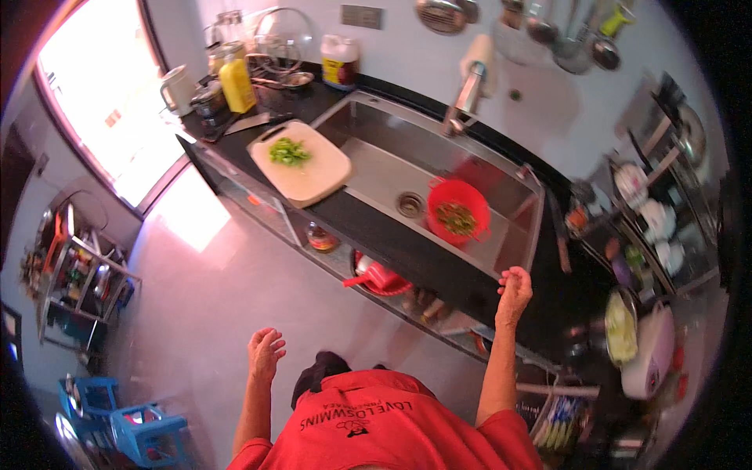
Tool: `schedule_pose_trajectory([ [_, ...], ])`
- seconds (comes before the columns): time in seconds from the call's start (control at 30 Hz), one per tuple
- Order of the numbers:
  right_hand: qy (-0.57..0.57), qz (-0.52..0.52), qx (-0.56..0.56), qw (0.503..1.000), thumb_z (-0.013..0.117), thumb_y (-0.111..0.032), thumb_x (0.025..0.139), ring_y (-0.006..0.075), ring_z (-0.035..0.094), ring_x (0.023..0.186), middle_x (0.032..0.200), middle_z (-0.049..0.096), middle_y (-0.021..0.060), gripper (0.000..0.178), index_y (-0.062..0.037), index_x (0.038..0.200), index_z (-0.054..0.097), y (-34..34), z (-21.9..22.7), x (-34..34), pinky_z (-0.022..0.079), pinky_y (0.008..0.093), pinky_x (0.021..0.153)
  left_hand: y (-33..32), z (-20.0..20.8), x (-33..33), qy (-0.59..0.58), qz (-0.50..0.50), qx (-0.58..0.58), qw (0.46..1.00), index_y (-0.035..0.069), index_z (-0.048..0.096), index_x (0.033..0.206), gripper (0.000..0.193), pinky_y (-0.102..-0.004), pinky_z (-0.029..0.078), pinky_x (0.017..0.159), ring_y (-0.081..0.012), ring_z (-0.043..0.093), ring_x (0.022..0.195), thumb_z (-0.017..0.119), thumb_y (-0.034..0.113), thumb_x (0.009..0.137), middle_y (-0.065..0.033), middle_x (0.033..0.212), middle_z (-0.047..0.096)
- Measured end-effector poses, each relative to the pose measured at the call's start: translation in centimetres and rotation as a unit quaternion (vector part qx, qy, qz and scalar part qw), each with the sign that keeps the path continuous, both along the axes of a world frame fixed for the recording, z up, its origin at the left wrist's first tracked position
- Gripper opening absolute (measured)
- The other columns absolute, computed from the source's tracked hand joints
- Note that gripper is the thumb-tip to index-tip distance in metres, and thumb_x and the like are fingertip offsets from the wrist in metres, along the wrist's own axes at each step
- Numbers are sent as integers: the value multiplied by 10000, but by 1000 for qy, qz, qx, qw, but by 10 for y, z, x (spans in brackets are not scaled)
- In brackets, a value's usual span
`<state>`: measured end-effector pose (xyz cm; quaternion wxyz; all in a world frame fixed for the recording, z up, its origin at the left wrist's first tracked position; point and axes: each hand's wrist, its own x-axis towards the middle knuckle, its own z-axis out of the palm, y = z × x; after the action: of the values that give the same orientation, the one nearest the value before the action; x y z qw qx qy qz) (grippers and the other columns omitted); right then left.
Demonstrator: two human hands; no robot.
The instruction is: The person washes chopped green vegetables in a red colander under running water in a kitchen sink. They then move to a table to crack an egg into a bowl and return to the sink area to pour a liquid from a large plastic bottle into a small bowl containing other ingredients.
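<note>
Red cloth of a short-sleeved T-shirt with a dark print (pixel 352 419) lies closest, between the two forearms. To its left, the left hand (pixel 266 354) hangs in the air above the pale grey floor (pixel 211 298), released, its fingers loosely bent. Across from it, the right hand (pixel 515 296) is likewise released, its fingers curled lightly by the front edge of the glossy black countertop (pixel 368 229); whether it touches that edge I cannot tell.

Ahead of the right hand and a little to its left, a round red plastic colander with small side handles (pixel 459 190) sits in the long stainless-steel sink (pixel 376 166), holding green and brownish cut pieces (pixel 456 219). Beside the colander, farther left of that hand, is the round metal drain (pixel 409 205). Well ahead of the left hand, a cream rectangular cutting board (pixel 312 182) lies on the countertop at the sink's left end, bearing a small heap of bright green chopped leaves (pixel 289 152). To the right of the right hand stands a pale, rounded appliance (pixel 650 348); behind and left of the left hand are blue plastic stools (pixel 149 431).
</note>
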<state>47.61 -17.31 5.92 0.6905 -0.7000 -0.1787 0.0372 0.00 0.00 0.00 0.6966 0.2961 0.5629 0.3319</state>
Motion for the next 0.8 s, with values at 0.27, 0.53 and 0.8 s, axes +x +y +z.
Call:
schedule_pose_trajectory([
  [0.27, -74, 298, -82, 948, 602, -46, 773, 105, 534, 690, 808, 558, 54, 340, 12, 1094, 507, 238, -1, -55, 462, 247, 631, 199, 55, 61, 182, -33, 289, 939, 13, 448, 1166, 534, -279, 479, 637, -158, 555, 806, 699, 135, 711, -97, 1008, 521],
  [0.53, -145, 419, -211, 871, 693, -109, 689, 183, 565, 715, 1037, 448, 167, 659, 7, 1253, 372, 413, 24, -90, 476, 306, 681, 388, 71, 141, 294, -212, 449, 817, 37, 268, 1320, 969, -320, 474, 735, -251, 469, 939, 814, 121, 524, -171, 1203, 311],
  [0.8, -252, 402, -403, 783, 756, -236, 581, 371, 518, 948, 1072, 382, 193, 869, -17, 1255, 251, 525, 16, -104, 478, 419, 760, 505, 67, 191, 316, -427, 507, 679, -27, 107, 1352, 1258, -396, 384, 963, -409, 348, 1155, 870, 172, 371, -264, 1232, 251],
])
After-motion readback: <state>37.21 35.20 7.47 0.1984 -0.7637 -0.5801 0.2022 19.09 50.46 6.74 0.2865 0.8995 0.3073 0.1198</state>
